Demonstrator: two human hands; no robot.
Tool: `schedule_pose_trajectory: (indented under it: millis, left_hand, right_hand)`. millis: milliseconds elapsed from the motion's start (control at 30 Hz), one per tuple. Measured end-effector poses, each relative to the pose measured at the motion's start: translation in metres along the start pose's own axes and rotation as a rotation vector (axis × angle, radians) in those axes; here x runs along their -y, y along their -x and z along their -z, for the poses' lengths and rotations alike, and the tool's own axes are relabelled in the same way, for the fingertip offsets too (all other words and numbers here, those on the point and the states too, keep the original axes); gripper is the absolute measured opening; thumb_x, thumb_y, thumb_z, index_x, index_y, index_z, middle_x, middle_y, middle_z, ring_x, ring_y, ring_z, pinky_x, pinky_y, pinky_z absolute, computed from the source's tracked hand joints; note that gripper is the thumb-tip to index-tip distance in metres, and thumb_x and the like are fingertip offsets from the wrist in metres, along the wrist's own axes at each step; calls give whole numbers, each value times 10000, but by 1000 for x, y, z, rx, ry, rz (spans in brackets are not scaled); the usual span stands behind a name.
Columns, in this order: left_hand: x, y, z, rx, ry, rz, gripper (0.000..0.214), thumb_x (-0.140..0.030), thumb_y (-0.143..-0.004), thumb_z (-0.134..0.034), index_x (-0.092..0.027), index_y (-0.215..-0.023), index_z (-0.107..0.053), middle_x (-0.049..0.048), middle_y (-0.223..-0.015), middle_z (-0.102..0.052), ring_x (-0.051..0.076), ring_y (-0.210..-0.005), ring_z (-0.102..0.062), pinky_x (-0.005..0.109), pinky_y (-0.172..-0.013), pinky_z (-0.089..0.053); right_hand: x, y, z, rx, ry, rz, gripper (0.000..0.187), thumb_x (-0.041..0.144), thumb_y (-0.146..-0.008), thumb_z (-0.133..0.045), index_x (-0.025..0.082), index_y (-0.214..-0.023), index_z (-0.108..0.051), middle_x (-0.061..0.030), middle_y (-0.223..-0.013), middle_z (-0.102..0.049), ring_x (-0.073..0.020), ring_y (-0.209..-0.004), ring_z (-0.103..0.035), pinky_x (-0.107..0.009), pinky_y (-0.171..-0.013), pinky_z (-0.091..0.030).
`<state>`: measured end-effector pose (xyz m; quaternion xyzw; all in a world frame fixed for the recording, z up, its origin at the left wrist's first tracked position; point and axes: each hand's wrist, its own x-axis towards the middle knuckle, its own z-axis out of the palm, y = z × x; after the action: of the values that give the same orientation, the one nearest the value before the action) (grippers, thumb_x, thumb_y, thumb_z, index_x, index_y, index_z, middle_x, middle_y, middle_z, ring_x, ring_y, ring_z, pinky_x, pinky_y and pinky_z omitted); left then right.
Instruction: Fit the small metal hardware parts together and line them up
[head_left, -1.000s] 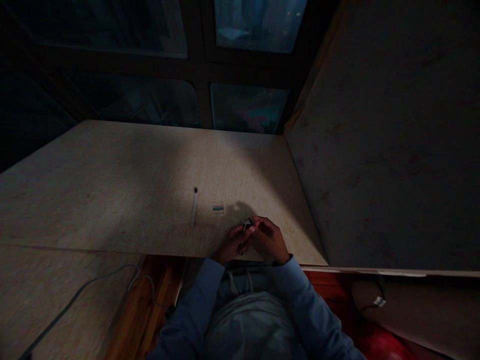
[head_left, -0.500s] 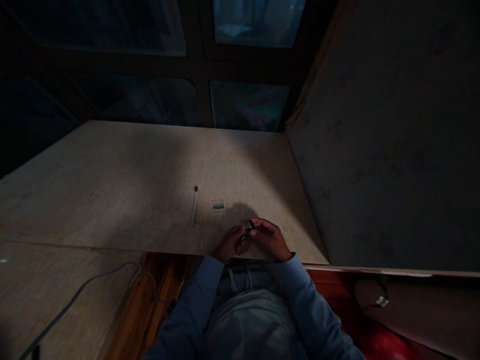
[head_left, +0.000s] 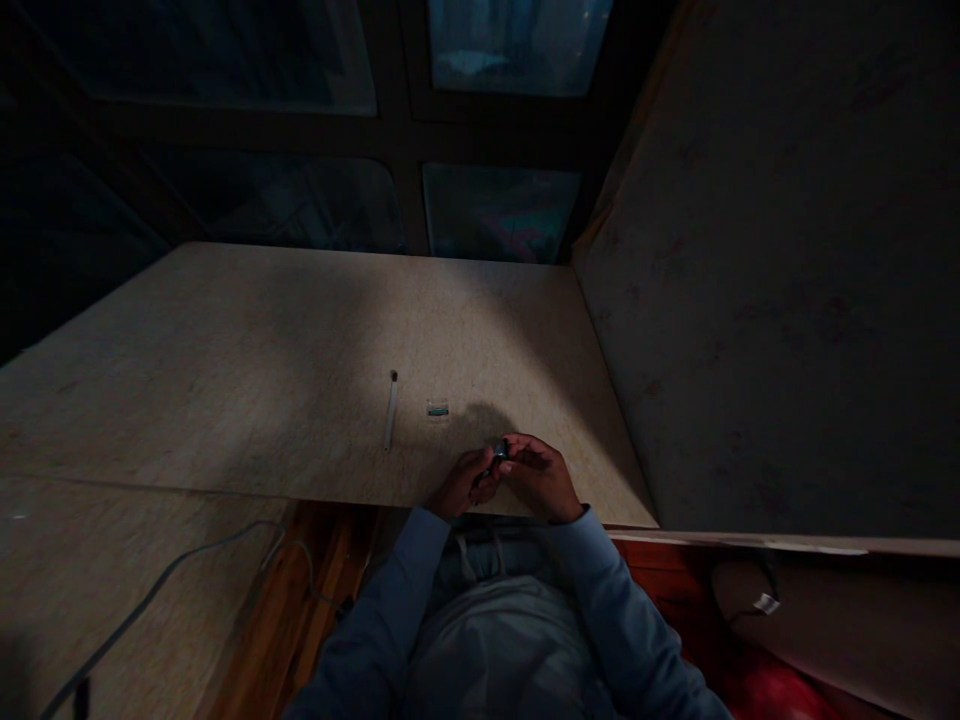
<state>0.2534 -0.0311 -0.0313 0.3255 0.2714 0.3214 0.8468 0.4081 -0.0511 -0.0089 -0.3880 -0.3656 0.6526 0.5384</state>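
Close to the table's front edge, my left hand (head_left: pixel 459 486) and my right hand (head_left: pixel 546 482) meet around a small dark object with a shiny silvery part (head_left: pixel 500 453). Fingers of both hands are closed on it and cover much of it, so its kind does not show. A dark thin end sticks out low beside my left fingers. Just beyond my left hand lies a small clear case with a teal strip (head_left: pixel 438 411). Left of that case, a thin white stick with a dark tip (head_left: pixel 391 412) rests lengthwise on the table.
The pale speckled tabletop (head_left: pixel 300 330) runs back to dark-framed windows (head_left: pixel 502 205). A patterned wall panel (head_left: pixel 765 300) bounds the right side. At lower left, a grey cable (head_left: pixel 165 583) crosses a lower pale surface (head_left: pixel 135 640). Something red (head_left: pixel 772 690) lies below at right.
Both hands stay together at nearly the same spot. The held object and my left fingers have shifted slightly, with the dark end tucked closer. The case and stick still lie on the table.
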Motion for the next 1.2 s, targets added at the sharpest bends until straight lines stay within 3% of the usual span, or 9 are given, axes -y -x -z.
schedule_pose_trajectory:
  millis: [167,500,667,800,900,967,1067,1200]
  left_hand:
    - [2,1,2,41,-21,22,577,-668,-783,-611,-118,-727,-446,-58,-479,-254,25,-367,-179,168,-360,-129]
    - [0,-1,0,30,18,16,550,-637,-792,-627,-110,-746,-473,-56,-487,-252,26,-368,-180,162,-361,-142]
    - [4,-5,0,-13,96,-50,547,-625,-797,-634,-96,-876,-515,-54,-558,-296,21,-385,-210,168,-383,-175]
    - [-7,-12,-14,-109,44,-110,634,-594,-779,-672,-69,-1114,-557,-10,-684,-423,58,-499,-397,205,-455,-314]
    - [-22,-27,-28,-99,-53,-113,688,-535,-769,-705,-70,-1237,-510,37,-810,-533,103,-632,-524,236,-559,-398]
    - [-30,-43,-36,-129,-162,-133,682,-539,-769,-696,-69,-1220,-493,70,-872,-581,138,-718,-588,237,-596,-406]
    - [-33,-72,-44,-227,-363,-117,428,-448,-856,-616,-94,-1035,-456,97,-857,-632,150,-699,-620,244,-618,-413]
    - [-23,-106,-54,-301,-430,-90,133,-212,-883,-541,-110,-916,-461,63,-758,-635,134,-714,-624,251,-719,-445]
  right_hand:
    - [-5,4,6,-6,-21,-13,458,206,-629,-818,182,-1051,-642,-39,-917,-590,-153,-814,-597,-297,-768,-503]
    - [5,8,22,-158,109,1,509,301,-603,-836,170,-1061,-656,-46,-869,-595,-136,-799,-570,-258,-744,-464]
    - [-13,22,33,-145,450,106,485,368,-690,-772,144,-1091,-618,-30,-768,-575,-129,-693,-541,-262,-669,-459]
    - [-23,30,40,-60,839,273,423,348,-774,-719,138,-1132,-636,-50,-793,-617,-145,-690,-572,-272,-664,-481]
    - [-24,30,39,-96,980,423,396,322,-808,-697,127,-1146,-627,-58,-816,-642,-148,-686,-588,-268,-646,-487]
    - [-25,31,38,-112,1045,514,383,284,-825,-681,126,-1166,-609,-44,-778,-640,-138,-641,-579,-260,-614,-480]
    - [-27,34,37,-133,1079,622,390,237,-836,-667,144,-1202,-570,-17,-709,-621,-131,-607,-574,-254,-596,-477]
    - [-28,38,37,-204,1090,736,483,226,-825,-684,160,-1268,-505,-26,-733,-641,-147,-640,-609,-262,-594,-494]
